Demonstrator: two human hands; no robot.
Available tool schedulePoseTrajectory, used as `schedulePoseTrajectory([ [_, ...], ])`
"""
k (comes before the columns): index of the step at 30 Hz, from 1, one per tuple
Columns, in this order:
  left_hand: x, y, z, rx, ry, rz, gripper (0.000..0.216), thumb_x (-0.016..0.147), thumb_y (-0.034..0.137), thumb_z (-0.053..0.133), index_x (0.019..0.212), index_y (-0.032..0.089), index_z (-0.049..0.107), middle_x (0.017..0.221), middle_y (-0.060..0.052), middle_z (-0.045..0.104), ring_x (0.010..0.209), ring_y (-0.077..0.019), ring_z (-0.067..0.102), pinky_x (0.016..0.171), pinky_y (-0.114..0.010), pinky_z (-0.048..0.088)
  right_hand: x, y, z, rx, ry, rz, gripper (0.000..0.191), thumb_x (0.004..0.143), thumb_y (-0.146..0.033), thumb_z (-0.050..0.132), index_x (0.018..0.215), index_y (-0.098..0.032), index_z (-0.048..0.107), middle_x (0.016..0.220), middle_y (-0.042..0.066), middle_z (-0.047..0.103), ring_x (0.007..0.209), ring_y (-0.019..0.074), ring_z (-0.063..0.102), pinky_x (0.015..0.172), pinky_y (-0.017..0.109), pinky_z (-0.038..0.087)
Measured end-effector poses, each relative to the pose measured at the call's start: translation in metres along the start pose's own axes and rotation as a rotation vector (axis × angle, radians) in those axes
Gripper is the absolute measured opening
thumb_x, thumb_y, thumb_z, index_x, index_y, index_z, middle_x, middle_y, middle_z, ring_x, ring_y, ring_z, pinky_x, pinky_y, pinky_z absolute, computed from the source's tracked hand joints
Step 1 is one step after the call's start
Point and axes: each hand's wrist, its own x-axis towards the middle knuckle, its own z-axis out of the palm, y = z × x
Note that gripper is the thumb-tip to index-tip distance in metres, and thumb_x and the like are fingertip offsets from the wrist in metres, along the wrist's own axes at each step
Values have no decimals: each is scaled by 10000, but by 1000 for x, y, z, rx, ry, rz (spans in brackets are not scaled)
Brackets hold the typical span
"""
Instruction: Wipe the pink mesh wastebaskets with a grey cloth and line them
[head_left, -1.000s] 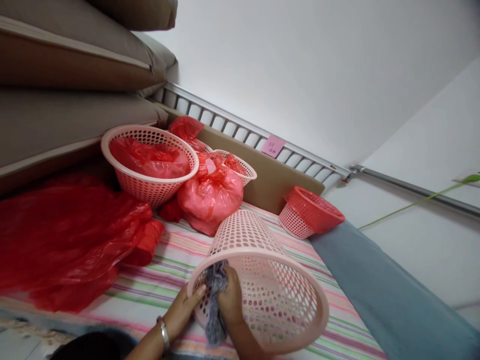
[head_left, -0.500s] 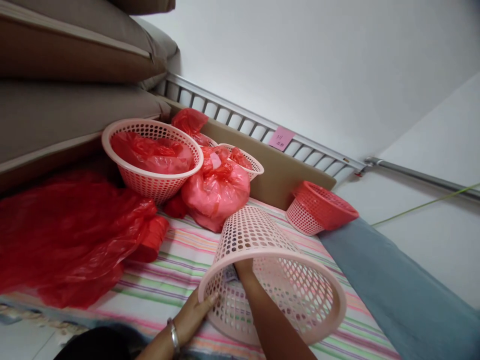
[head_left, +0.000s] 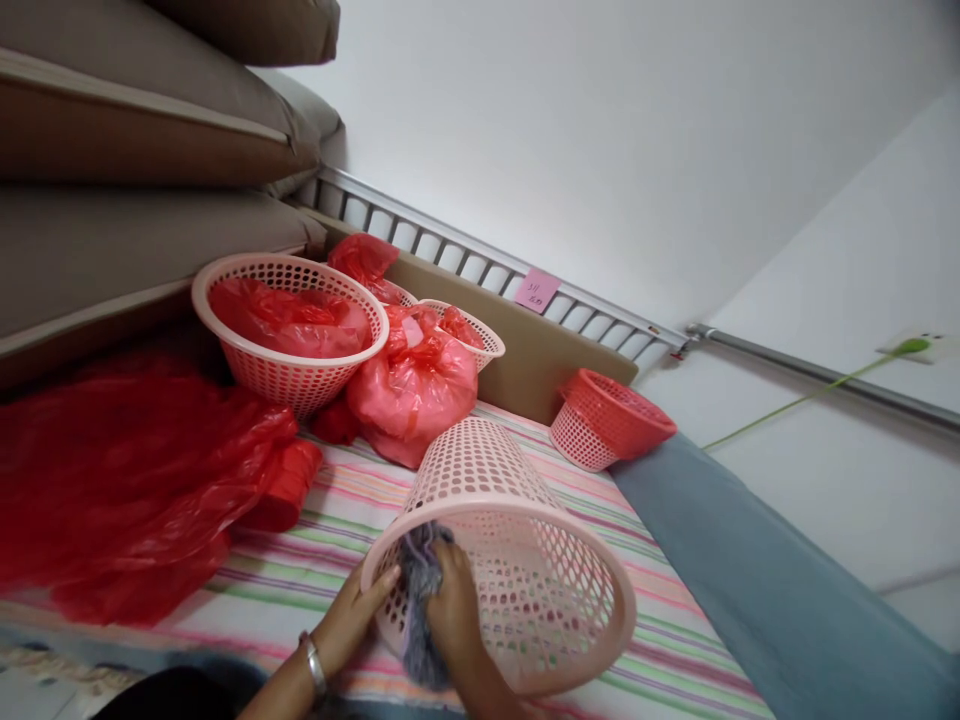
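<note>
A pale pink perforated plastic basket (head_left: 480, 470) lies on its side on the striped sheet, its wide mouth facing me. My left hand (head_left: 351, 612) grips the basket's rim at the left, thumb over the edge; a silver bangle circles that wrist. Just inside the mouth, my right hand (head_left: 453, 600) is closed around a bunched grey-purple cloth (head_left: 421, 600), held against the basket's inner left side. The cloth hangs down past the rim. The fingers of my right hand are partly hidden by the cloth.
Red plastic bags (head_left: 135, 480) spread at the left beside a red roll (head_left: 281, 485). Behind stand a basket with red plastic (head_left: 289, 355) and a tied pink-red bag (head_left: 416, 395). A red-and-pink basket (head_left: 607, 420) leans right. Stacked cushions (head_left: 150, 230) rise at left; a metal rail (head_left: 420, 220) runs behind.
My right hand has drawn back from deep inside the basket to its mouth, bringing the cloth into view. My left hand stays on the rim. The whole view has shifted slightly.
</note>
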Motion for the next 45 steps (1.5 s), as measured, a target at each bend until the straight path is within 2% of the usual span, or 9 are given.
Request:
schedulePoseTrajectory([
  [4, -1, -8, 3, -1, 14, -25, 504, 793, 436, 526, 1213, 157, 511, 1299, -77, 525, 1243, -248, 413, 1085, -391, 255, -57, -3, -4, 88, -16, -110, 646, 467, -47, 416, 1055, -253, 585, 1185, 50, 537, 1112, 271, 485, 940, 414, 390],
  [7, -2, -16, 7, -11, 0, -53, 497, 800, 439, 514, 1208, 156, 516, 1252, -81, 568, 1195, -253, 469, 1066, -400, 288, -65, 2, -11, 105, -24, -126, 642, 458, -52, 415, 1044, -255, 582, 1157, 45, 551, 1084, 257, 502, 909, 390, 418],
  [10, -4, -21, 12, -4, -8, -49, 496, 794, 450, 518, 1200, 164, 528, 1240, -78, 578, 1185, -259, 476, 1064, -407, 286, -42, 12, -16, 70, -10, -61, 646, 473, -25, 386, 1052, -228, 590, 1136, 59, 565, 1093, 233, 500, 945, 382, 393],
  [14, -5, -22, 18, -29, -55, -77, 514, 789, 448, 528, 1219, 168, 515, 1273, -79, 551, 1195, -259, 465, 1065, -404, 288, 14, 28, -12, 31, 32, 79, 610, 551, -19, 372, 1103, -188, 570, 1089, 78, 591, 1068, 220, 514, 952, 381, 377],
  [20, -7, -17, 18, -26, -89, -65, 509, 809, 422, 513, 1262, 192, 472, 1292, -61, 535, 1209, -241, 451, 1063, -386, 298, 90, 53, 9, 66, 76, 188, 282, 748, -237, 456, 971, -197, 625, 1021, 79, 638, 1024, 251, 541, 911, 408, 396],
  [27, -3, -18, 20, -51, -110, -69, 545, 822, 408, 504, 1307, 175, 414, 1297, -76, 528, 1225, -246, 432, 1060, -383, 303, 111, 62, 20, 123, 81, 194, 283, 816, -279, 397, 986, -201, 610, 1049, 57, 634, 1022, 210, 539, 879, 355, 421],
  [34, -4, -18, 20, -19, -68, -80, 512, 814, 418, 509, 1262, 172, 475, 1291, -81, 533, 1204, -244, 458, 1080, -390, 267, 77, 31, 10, 89, 87, 167, 368, 689, -134, 450, 1021, -173, 606, 1082, 96, 612, 1092, 250, 500, 960, 399, 351],
  [40, 1, -27, 20, -19, -7, -34, 598, 768, 492, 530, 1261, 159, 470, 1342, -96, 475, 1281, -261, 354, 1106, -414, 189, 8, 4, -4, 148, 47, 58, 530, 550, -16, 384, 986, -212, 614, 1008, 56, 613, 997, 215, 542, 907, 363, 410],
  [45, 2, -27, 22, 34, 38, -44, 584, 776, 476, 527, 1261, 157, 463, 1336, -88, 484, 1280, -250, 358, 1111, -406, 176, -44, 4, -15, 136, 31, -51, 642, 473, -1, 382, 1025, -250, 595, 1166, 44, 545, 1107, 216, 490, 950, 378, 390],
])
